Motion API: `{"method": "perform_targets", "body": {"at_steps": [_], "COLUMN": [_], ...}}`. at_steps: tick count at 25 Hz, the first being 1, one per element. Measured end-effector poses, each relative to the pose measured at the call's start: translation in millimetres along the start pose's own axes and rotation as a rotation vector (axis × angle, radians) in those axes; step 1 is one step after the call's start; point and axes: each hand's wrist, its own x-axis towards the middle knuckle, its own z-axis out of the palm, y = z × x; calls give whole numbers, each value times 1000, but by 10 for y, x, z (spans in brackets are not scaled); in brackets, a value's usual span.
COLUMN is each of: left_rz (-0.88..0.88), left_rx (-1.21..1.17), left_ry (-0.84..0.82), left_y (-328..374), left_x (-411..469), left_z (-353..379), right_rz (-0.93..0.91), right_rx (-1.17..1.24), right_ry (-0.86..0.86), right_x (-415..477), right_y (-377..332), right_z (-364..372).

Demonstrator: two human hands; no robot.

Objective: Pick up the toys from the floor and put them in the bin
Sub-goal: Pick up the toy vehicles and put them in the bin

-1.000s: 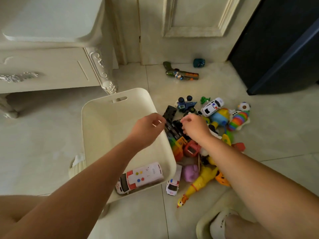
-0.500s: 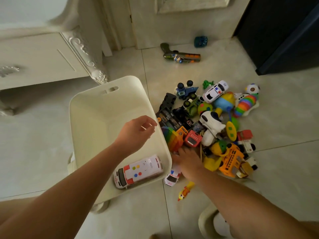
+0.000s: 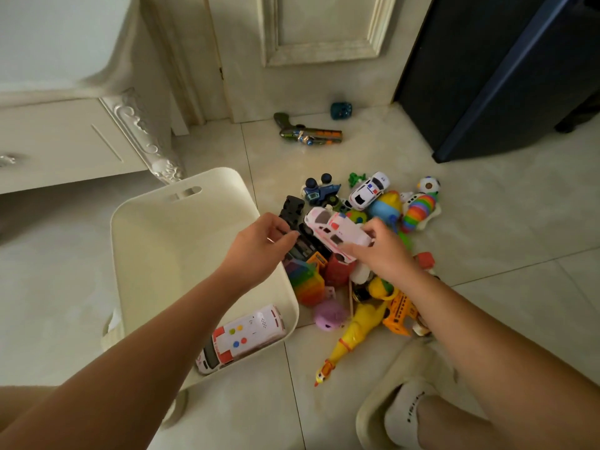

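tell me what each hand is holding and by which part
Right hand grips the white-and-pink plastic toy car by its near end; left hand: unclear.

The bare left forearm and right forearm reach forward from the lower corners, bringing the hands near each other. The left hand is palm-down, its fingers loosely curled toward the thumb with nothing seen in them. The right hand grips one end of a white-and-pink plastic toy car, thumb along its near side.
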Motion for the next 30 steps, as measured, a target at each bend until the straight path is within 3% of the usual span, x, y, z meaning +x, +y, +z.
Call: {"method": "perform_targets", "body": {"at_steps": [2,4,8,10,12,15,18,23,27,30], "left_rz": [-58,-106,-115,-173,-234,-349,-490,-651,-656,-678], "left_rx": [-110,-351,-690,-767,-797,-806,-767,-658,-657,-762], "left_ry": [-37,-134,-23,7,20,54,76,106,76,85], "left_y": [111,204,179,28,-185,-473,-755,-1111,-1203,-1200], "left_x": [-28,-38,28,102,149,120,57,36,4,-33], "left_z": [50,116,57,-106,-255,-355,-387,-415,-429,-513], "right_rz": [-7,-96,-375,-395,-235,-118,-160,37,139,47], "right_rx": [139,126,120,106,-228,-791,-869,-357,397,865], "right_ry": [140,192,36,54,23,-280,-235,-32,33,-36], "right_x": [-85,-211,-352,-170,113,253,218,302,309,169], "right_y": [-287,-567,-821,-596,-162,457,606,65,-680,-1249], "right_z": [-71,44,437,519,536,685,849,489,133,244]}}
